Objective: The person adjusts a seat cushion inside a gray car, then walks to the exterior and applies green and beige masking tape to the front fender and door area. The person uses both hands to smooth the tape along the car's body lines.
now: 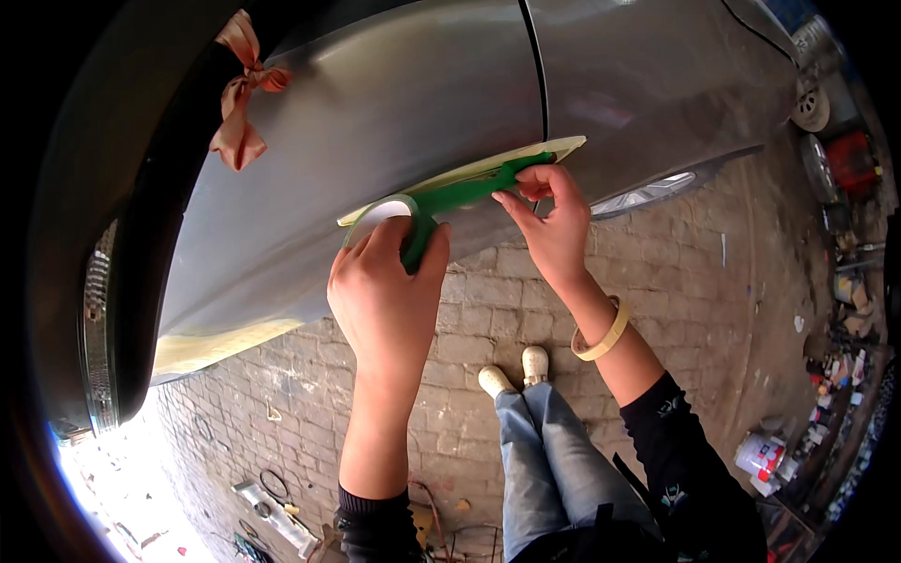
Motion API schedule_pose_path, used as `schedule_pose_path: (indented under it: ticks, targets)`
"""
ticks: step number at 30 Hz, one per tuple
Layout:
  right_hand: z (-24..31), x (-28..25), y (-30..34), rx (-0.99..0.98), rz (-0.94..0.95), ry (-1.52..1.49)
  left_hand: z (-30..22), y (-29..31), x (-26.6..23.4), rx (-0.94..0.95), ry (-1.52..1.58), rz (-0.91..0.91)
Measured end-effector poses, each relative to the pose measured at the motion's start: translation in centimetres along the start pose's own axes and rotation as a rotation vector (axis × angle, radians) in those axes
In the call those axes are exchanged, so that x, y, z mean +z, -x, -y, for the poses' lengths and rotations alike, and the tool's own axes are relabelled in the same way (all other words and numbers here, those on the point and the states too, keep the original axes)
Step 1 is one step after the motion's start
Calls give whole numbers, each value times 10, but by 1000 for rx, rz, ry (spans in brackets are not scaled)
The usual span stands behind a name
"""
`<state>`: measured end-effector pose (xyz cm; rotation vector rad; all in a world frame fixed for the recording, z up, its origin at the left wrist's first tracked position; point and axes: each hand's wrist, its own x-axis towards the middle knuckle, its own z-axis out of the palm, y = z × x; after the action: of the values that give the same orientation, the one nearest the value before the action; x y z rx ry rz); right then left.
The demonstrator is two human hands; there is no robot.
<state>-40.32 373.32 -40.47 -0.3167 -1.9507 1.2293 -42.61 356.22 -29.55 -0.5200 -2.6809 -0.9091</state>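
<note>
The left hand (380, 291) is gripping a roll of green tape (422, 236), with its fingers closed around the edge of the roll. The roll is in front of a grey car panel (404, 103), at the left end of a long pale yellow strip (441, 176), which lies slanted and rises toward the right. From the roll, a green length of tape (465, 195) goes out to the right, along the lower side of this strip. Near its far end is the right hand (556, 230); its fingers are bent and touch the tape, but I cannot tell if they pinch it or only press on it. On the right wrist there is a pale yellow ring (588, 355) (maybe a bracelet, maybe another roll). A pink ribbon (246, 84), tied in a bow, hangs at the upper left. Below are the brick floor (488, 291), the person's blue jeans (572, 441) and light shoes (536, 366). A white bucket (758, 456) with a red mark is at the right side.
</note>
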Motion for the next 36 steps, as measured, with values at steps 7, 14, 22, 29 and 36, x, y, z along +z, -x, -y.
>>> schedule_pose_path:
  ticks: [7, 14, 22, 29, 36]
  targets:
    - [-4, 7, -1, -8, -76, -12, -3, -1, -1, -62, 54, 11]
    - [-6, 12, 0, 25, -85, -22, -3, 3, 2, -34, 3, -27]
    - [-1, 6, -3, 20, -34, 27, -6, -1, 2, -77, 26, 1]
    - [-5, -4, -6, -28, 76, 37, -12, -8, 1, -110, 47, -1]
    - [-5, -10, -6, -29, 128, 74, -1, -17, -4, -99, 88, 17]
